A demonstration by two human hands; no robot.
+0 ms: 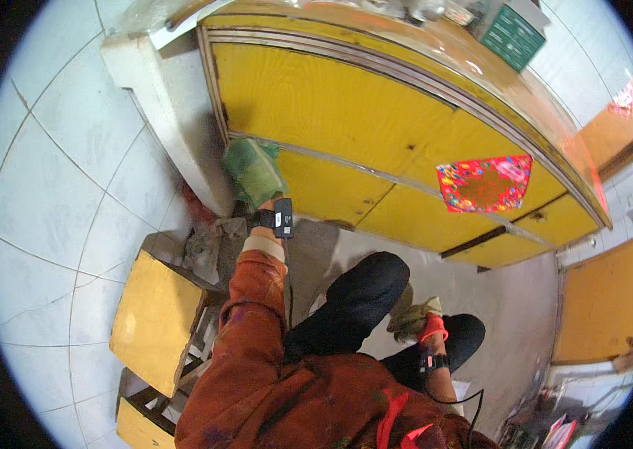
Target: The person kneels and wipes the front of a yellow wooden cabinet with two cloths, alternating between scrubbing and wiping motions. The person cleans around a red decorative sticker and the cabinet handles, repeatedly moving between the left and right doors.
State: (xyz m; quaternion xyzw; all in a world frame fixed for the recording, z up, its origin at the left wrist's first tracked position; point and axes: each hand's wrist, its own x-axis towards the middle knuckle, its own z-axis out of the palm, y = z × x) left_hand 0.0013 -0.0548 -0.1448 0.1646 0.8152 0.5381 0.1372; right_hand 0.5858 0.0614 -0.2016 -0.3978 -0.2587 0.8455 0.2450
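My left arm reaches forward to the lower left side of a yellow wooden cabinet (331, 82). A green cloth-like covering (257, 168) wraps my left hand (258, 183) and hides its fingers; whether it is a rag or a glove is unclear. It touches or nearly touches the cabinet front beside the left edge. By my right knee is my right hand (430, 326), with bright red material around it and a dull olive-yellow cloth or glove part (410, 320) at its fingers. Those fingers are blurred and covered. Each wrist wears a dark strapped device.
A red patterned paper (485, 183) hangs on the cabinet front. A green box (512, 37) stands on its top. White tiled wall and a pale post (159, 112) border the left. Beside my left arm is a yellow wooden stool (156, 322). Orange-brown panels (608, 299) stand at right.
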